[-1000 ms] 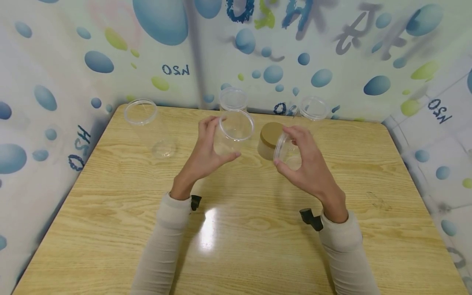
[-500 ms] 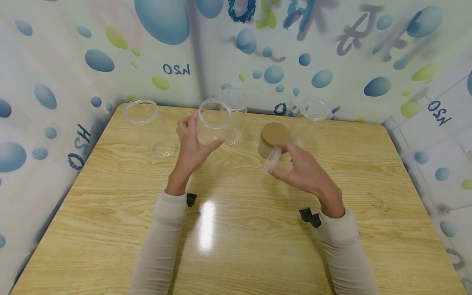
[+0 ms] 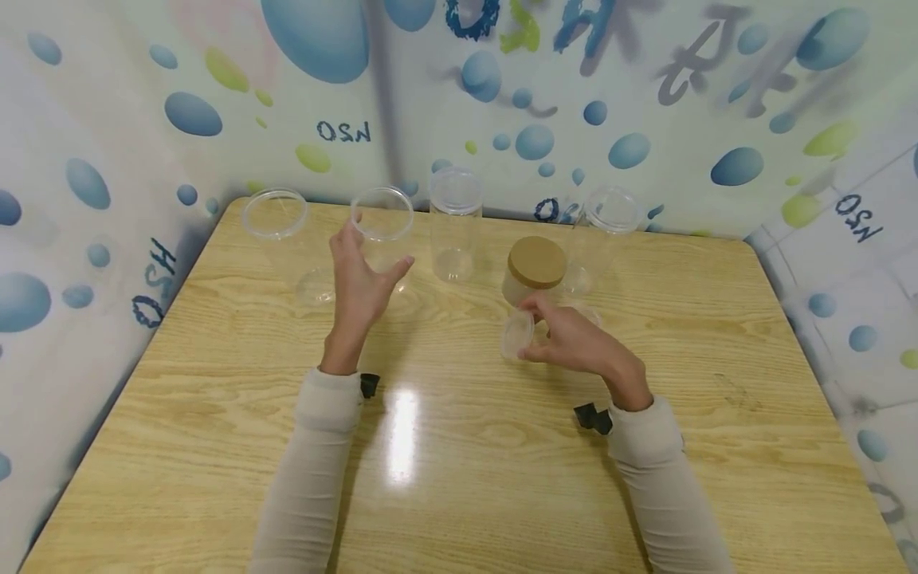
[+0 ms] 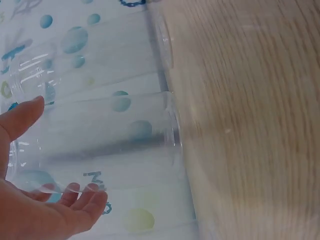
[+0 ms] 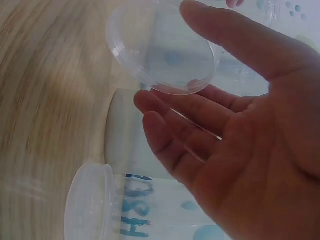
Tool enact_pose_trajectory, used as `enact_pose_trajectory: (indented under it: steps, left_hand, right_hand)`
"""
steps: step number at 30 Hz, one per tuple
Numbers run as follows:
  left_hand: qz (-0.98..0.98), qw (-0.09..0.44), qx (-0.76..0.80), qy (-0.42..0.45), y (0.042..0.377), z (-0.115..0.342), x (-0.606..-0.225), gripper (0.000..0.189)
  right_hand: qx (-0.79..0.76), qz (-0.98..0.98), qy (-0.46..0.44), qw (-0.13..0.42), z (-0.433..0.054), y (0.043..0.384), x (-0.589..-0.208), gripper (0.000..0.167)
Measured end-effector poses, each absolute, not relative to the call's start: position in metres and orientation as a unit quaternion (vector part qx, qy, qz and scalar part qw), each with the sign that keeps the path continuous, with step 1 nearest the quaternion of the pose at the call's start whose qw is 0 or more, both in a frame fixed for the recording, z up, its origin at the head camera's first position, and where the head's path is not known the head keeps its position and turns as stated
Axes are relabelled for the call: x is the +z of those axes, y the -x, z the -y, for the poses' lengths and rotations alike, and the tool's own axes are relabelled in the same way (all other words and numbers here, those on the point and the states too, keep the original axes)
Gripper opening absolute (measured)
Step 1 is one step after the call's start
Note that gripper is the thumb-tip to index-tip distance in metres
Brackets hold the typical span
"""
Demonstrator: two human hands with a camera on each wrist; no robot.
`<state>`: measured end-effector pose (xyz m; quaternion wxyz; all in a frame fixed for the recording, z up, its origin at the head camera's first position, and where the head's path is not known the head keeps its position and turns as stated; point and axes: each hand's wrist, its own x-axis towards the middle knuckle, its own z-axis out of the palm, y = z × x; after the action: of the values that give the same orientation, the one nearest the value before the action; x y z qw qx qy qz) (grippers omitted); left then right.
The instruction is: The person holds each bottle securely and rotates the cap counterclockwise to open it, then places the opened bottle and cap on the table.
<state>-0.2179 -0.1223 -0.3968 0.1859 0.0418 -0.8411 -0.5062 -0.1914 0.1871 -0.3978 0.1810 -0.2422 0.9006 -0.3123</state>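
My left hand (image 3: 355, 279) grips a clear plastic jar (image 3: 387, 249), upright and lidless, near the back of the table. In the left wrist view, thumb and fingers curve round the jar (image 4: 115, 142) by its mouth, its base at the wood. My right hand (image 3: 574, 343) pinches a clear round lid (image 3: 516, 335) by its edge, tilted, in front of a frosted jar with a tan lid (image 3: 538, 261). In the right wrist view, the thumb and fingertips hold this lid (image 5: 160, 55), while a second clear lid (image 5: 90, 202) lies on the table.
Left of the held jar stands an open clear jar (image 3: 276, 235). Right of it is a lidded clear jar (image 3: 455, 227), and another lidded clear jar (image 3: 606, 231) stands behind the frosted one. A patterned cloth wall (image 3: 445, 104) borders the table's (image 3: 488, 494) back edge.
My left hand has carried the open jar leftward, into line with the other jars. My right hand has come down with a lid and turned it from facing the jar to a lower tilt.
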Motion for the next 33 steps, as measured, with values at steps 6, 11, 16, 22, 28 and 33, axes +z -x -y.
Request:
enact_pose_trajectory:
  steps: [6, 11, 16, 22, 28, 33]
  left_hand:
    - [0.845, 0.183, -0.498, -0.064, 0.217, 0.125, -0.398, 0.087]
    - [0.849, 0.181, -0.489, -0.087, 0.218, 0.126, -0.400, 0.086]
    - [0.847, 0.183, -0.489, -0.104, 0.219, 0.128, -0.402, 0.091]
    - [0.843, 0.190, -0.490, -0.114, 0.219, 0.129, -0.398, 0.102]
    - [0.848, 0.266, -0.448, -0.093, 0.214, 0.124, -0.388, 0.104]
    - [0.856, 0.332, -0.394, -0.050, 0.211, 0.117, -0.383, 0.095]
  right_hand:
    - [-0.283, -0.907, 0.243, 0.197, -0.190, 0.194, -0.401, 0.073]
    - [-0.267, -0.902, 0.255, 0.222, -0.189, 0.195, -0.406, 0.075]
    - [-0.250, -0.902, 0.272, 0.222, -0.186, 0.197, -0.413, 0.076]
    - [-0.228, -0.914, 0.256, 0.216, -0.184, 0.197, -0.418, 0.080]
    - [-0.225, -0.918, 0.249, 0.211, -0.183, 0.195, -0.419, 0.079]
    - [-0.223, -0.919, 0.254, 0.204, -0.183, 0.193, -0.421, 0.074]
